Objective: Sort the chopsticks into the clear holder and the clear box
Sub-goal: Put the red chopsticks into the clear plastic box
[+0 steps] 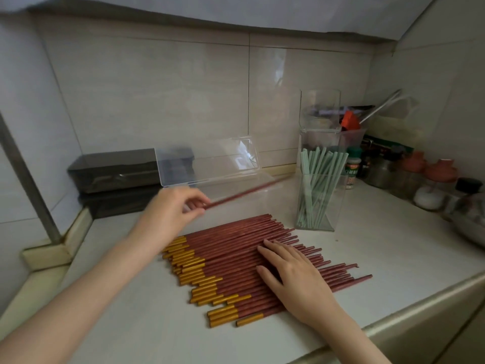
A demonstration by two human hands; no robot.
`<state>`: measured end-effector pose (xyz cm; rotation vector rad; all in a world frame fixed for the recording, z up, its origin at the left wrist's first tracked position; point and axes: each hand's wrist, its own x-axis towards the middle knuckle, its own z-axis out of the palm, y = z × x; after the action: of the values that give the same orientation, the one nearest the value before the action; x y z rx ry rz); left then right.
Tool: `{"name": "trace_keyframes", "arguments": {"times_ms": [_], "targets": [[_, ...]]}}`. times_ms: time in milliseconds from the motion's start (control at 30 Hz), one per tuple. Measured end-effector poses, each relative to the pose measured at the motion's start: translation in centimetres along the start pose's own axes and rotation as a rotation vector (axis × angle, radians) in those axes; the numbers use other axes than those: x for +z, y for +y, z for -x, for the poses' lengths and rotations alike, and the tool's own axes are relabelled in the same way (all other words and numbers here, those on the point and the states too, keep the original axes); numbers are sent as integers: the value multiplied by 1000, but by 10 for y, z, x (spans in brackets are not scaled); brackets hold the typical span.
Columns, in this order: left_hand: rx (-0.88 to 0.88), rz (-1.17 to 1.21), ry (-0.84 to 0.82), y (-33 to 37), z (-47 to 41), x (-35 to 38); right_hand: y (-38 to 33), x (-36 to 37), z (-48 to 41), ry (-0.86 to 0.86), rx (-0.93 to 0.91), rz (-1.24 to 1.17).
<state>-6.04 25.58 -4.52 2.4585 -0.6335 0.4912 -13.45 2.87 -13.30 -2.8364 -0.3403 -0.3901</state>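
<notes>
Chopsticks, red with gold ends, lie in a flat row on the pale counter in a tiled corner. My right hand rests flat on them, fingers straight. My left hand pinches 1 red chopstick just before the open clear box. The clear holder to the right holds green chopsticks, too crowded to count. 2 dark boxes are stacked at the left.

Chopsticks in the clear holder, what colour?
The chopsticks in the clear holder are pale green; head view.

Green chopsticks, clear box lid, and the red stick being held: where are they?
Pale green chopsticks (pixel 319 177): head view, middle of the bundle.
Clear plastic box lid (pixel 207 161): head view, centre panel.
Red-brown wooden chopstick (pixel 245 192): head view, mid-shaft.
</notes>
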Motion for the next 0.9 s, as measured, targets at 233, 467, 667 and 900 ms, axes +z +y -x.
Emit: {"name": "trace_keyframes", "arguments": {"times_ms": [233, 467, 667, 900], "targets": [[-86, -72, -181, -29, -63, -16, -1, -1, 1, -7, 2, 2], [-139, -108, -342, -48, -79, 7, 1, 1, 0, -15, 9, 9], [5, 63, -22, -15, -40, -6, 2, 3, -1, -4, 6, 12], [78, -143, -336, 1, 27, 29, 1, 3, -1, 11, -2, 13]]}}
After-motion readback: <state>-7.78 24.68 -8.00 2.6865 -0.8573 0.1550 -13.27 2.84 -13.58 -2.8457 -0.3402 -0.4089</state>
